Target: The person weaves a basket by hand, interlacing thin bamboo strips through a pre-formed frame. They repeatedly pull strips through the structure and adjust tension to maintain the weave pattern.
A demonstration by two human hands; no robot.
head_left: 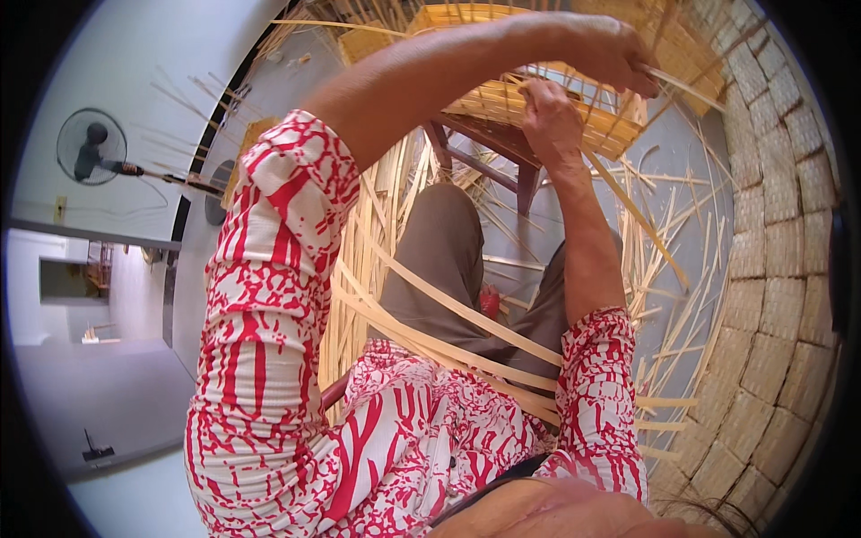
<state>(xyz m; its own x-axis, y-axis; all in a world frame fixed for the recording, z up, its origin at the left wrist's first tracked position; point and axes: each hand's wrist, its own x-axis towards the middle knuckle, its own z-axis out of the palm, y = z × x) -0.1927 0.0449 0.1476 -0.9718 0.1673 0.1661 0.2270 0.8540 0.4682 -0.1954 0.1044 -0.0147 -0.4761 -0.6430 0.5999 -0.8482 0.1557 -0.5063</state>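
A half-woven bamboo basket (pixel 498 106), with upright stakes sticking out of its sides, rests on a dark red wooden stool (pixel 489 136) in front of my knees. My left arm reaches across above it. At the basket's right end my left hand (pixel 614 56) is closed on a pale bamboo strip (pixel 689 89) that points out to the right. My right hand (pixel 552 118) is closed at the basket's near side, its fingertips pinching a strip by the weave. From below that wrist a long loose strip (pixel 639 215) hangs toward the floor.
Long bamboo strips (pixel 448 309) lie across my lap. Loose strips (pixel 673 233) litter the grey floor. Stacked woven pieces (pixel 762 296) form a wall on the right. A black fan (pixel 94 148) stands at the left, and other woven work (pixel 457 16) lies beyond my left arm.
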